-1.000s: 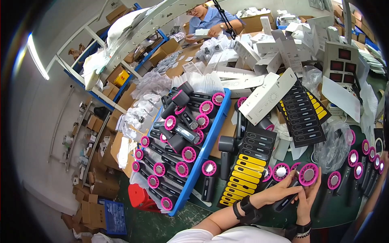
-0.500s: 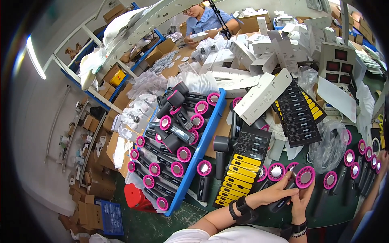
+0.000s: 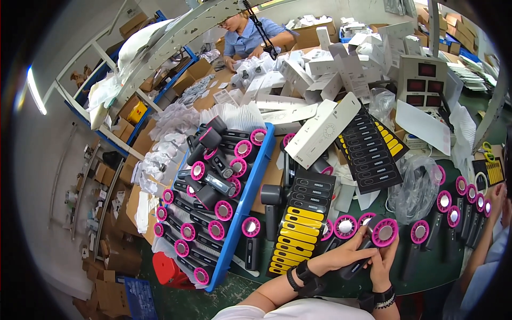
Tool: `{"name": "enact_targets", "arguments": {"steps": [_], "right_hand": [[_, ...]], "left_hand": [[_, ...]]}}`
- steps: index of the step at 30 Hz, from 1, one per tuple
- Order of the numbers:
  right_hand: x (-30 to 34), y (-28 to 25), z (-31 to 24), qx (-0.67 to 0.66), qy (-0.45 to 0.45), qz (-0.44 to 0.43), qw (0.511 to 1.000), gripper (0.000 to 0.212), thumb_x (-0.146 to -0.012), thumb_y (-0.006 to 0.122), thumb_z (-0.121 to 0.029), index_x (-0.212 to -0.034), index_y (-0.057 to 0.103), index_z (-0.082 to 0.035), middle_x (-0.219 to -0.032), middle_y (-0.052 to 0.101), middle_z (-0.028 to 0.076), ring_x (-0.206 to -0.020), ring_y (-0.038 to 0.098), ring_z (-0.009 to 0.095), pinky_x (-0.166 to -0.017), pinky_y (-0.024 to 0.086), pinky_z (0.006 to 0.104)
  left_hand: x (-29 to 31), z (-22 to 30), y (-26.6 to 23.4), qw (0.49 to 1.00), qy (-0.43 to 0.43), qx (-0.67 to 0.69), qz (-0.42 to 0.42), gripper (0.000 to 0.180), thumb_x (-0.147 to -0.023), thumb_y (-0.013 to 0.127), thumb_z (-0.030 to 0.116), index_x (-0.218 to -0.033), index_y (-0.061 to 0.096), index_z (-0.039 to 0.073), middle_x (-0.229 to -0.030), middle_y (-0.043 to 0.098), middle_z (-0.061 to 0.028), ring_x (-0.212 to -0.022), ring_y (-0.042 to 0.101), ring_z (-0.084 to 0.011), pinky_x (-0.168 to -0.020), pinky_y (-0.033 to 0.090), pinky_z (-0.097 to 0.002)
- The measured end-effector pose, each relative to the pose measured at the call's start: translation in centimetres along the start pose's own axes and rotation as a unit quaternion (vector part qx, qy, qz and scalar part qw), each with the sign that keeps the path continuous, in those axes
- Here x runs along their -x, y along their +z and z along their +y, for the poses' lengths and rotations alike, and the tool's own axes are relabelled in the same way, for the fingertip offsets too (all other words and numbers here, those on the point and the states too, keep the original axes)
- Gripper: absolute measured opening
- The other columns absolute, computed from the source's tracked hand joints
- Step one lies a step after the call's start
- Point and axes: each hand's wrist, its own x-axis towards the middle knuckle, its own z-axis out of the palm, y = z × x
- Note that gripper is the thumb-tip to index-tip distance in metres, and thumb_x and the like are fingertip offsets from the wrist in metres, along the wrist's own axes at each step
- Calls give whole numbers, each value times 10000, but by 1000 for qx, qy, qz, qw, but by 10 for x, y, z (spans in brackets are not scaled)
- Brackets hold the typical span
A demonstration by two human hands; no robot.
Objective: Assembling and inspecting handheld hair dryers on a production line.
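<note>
Both my hands hold one black handheld fan (image 3: 385, 233) with a pink-ringed round head, just above the green table. My left hand (image 3: 344, 256) has its fingers wrapped over the upper handle, near the neck. My right hand (image 3: 382, 269) grips from below and the right side, its fingers behind the head. The handle slants down toward my left forearm. More fans of the same kind lie close by, one just beyond my left hand (image 3: 345, 226) and another to the right (image 3: 419, 232). Left of my hands lies a sheet of black and yellow labels (image 3: 298, 229).
A blue crate (image 3: 242, 213) filled with fans stands at left. White boxes (image 3: 325, 130) pile up behind, beside a second label sheet (image 3: 372, 154) and a clear plastic bag (image 3: 413, 192). One co-worker (image 3: 256, 40) sits at the far side; another person's hands (image 3: 498, 205) are at right.
The whole view has shifted, so things sit farther left and green-handled scissors show at right. My grip on the fan looks the same. The far co-worker's hands have moved.
</note>
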Motion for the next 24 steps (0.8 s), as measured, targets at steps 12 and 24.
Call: {"name": "enact_targets", "arguments": {"steps": [12,24], "right_hand": [[-1,-3,2,0,7,-4,1000,744,-827,488,-39,-1436,66,-112,-1250,421,102,-710,509,67,-463,408,153],[-1,1,-2,-7,11,-5,1000,761,-823,501,-32,-1437,59,-117,-1242,430,114,-667,509,65,-449,402,153]], "left_hand": [[-2,2,1,1000,7,14,-1,800,-890,570,155,-1416,-11,-4,-1142,419,-98,-790,491,-98,-652,462,-236],[0,2,0,1000,-10,23,-10,787,-886,577,152,-1415,15,-2,-1113,428,-91,-779,488,-89,-626,459,-223]]}}
